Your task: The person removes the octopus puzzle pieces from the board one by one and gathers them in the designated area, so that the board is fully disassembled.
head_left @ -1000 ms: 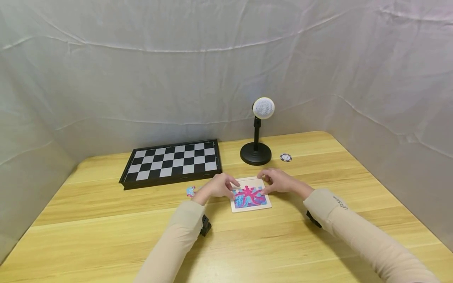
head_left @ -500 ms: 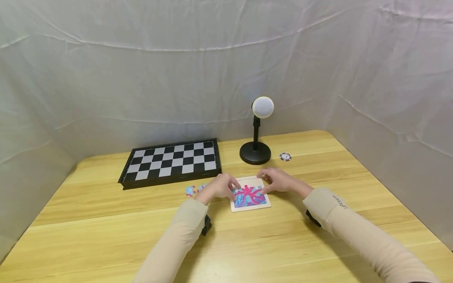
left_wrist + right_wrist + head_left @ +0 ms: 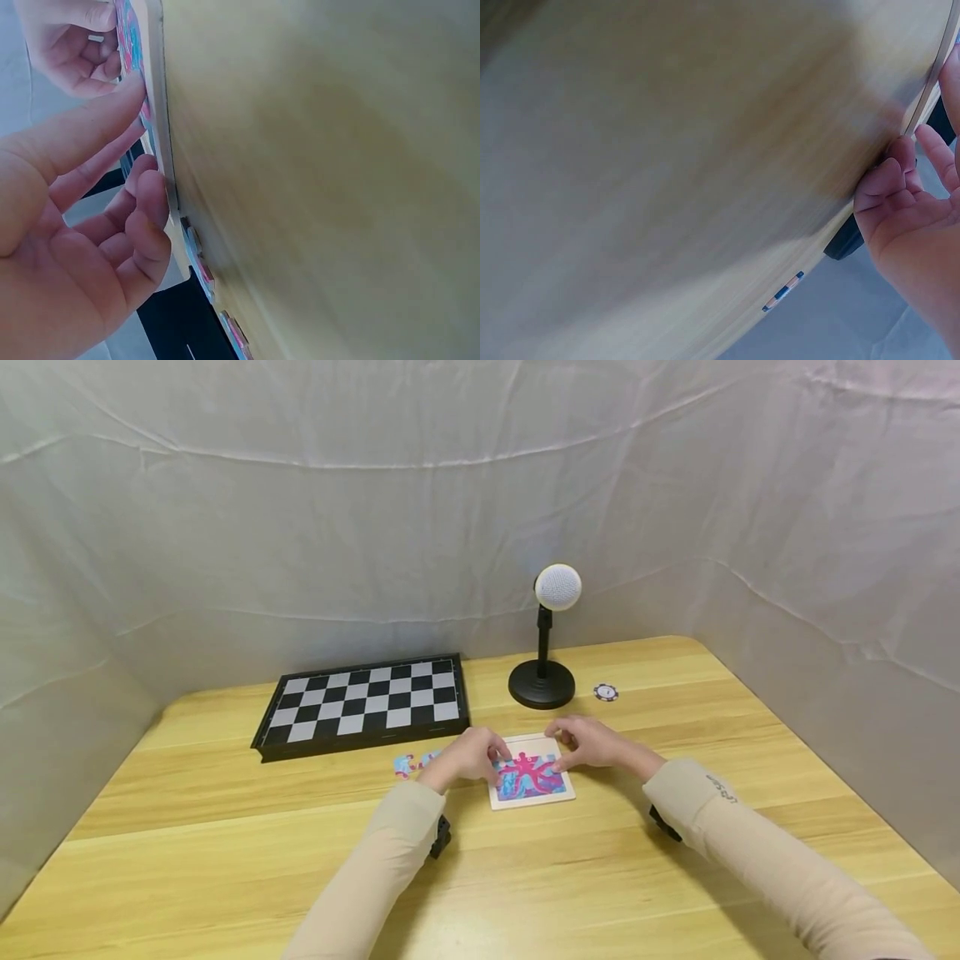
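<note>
An octopus jigsaw puzzle (image 3: 530, 781) in pink and blue lies in a pale tray (image 3: 534, 805), with bare cream backing along its far part. My left hand (image 3: 471, 755) grips the puzzle's left side between thumb and index finger. In the left wrist view, that thumb (image 3: 124, 101) touches the picture near the tray's edge, while the other fingers curl loosely. On the opposite side my right hand (image 3: 592, 743) holds the tray, thumb on the right edge and index finger by the far corner. Loose puzzle pieces (image 3: 404, 766) lie left of the tray, partly hidden behind my left hand.
Behind the loose pieces is a black-framed checkered board (image 3: 367, 702). A microphone (image 3: 558, 587) on a round black stand (image 3: 542, 685) rises beyond the tray. A poker chip (image 3: 606, 692) lies right of the stand. Pale cloth (image 3: 337, 552) hangs behind the wooden table (image 3: 525, 885).
My left hand has shifted slightly right, its index finger lower on the puzzle, and more of the loose pieces shows. My right hand stays in place.
</note>
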A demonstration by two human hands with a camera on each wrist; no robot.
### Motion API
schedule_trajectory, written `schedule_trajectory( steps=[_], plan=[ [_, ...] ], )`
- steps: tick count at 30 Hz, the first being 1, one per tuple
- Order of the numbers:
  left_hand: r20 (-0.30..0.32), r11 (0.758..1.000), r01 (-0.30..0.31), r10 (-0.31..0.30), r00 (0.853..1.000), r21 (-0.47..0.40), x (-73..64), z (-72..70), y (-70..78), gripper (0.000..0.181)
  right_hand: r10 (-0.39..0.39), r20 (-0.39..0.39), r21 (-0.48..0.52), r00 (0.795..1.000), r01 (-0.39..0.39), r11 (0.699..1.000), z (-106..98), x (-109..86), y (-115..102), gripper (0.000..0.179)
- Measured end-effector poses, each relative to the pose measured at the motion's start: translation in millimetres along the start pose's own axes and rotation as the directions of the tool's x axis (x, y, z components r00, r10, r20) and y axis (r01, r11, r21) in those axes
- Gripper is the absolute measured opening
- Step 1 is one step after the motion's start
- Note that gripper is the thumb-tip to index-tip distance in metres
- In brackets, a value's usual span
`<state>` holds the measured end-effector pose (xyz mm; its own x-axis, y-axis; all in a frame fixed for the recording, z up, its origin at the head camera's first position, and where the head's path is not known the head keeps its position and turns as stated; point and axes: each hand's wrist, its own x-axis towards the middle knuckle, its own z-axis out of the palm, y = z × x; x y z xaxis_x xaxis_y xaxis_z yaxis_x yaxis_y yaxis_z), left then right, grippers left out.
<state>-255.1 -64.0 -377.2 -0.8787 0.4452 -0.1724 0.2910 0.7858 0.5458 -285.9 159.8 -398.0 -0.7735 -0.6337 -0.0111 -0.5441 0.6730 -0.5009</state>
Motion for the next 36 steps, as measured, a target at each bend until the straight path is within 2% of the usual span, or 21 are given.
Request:
schedule_trajectory(
  steps=[6,7,12,15,24,36],
  plan=[
    [0.01,1.0,-0.016,0.016,1.0,0.004,1.8,-1.1,1.5,0.024,0.009,-0.003,0.006,1.0,-0.009,1.0,-2,-0.4,-1,0.052],
    [0.006,0.999,-0.041,0.041,0.999,0.01,5.0,0.8,-2.3,0.024,0.01,-0.003,0.007,1.0,-0.01,1.0,-2,-0.4,-2,0.052],
    [0.006,0.998,-0.048,0.048,0.999,0.041,3.9,-0.3,0.8,0.025,0.012,-0.002,0.002,1.0,-0.012,1.0,-2,-0.2,-2,0.052],
    [0.009,0.999,-0.03,0.029,1.0,0.045,-0.6,-2.2,6.7,0.026,-0.001,-0.003,0.002,1.0,0.001,1.0,-2,-0.6,-2,0.05],
    [-0.013,0.99,-0.078,0.08,0.997,0.118,-1.7,0.5,7.2,0.029,-0.05,0.008,0.035,0.999,0.049,0.998,-1,-3.4,-1,0.045],
    [-0.034,0.988,-0.101,0.105,0.994,0.12,-2.4,1.7,9.4,0.032,-0.034,0.015,0.062,0.999,0.033,0.998,-1,-4.2,0,0.042]
  ],
)
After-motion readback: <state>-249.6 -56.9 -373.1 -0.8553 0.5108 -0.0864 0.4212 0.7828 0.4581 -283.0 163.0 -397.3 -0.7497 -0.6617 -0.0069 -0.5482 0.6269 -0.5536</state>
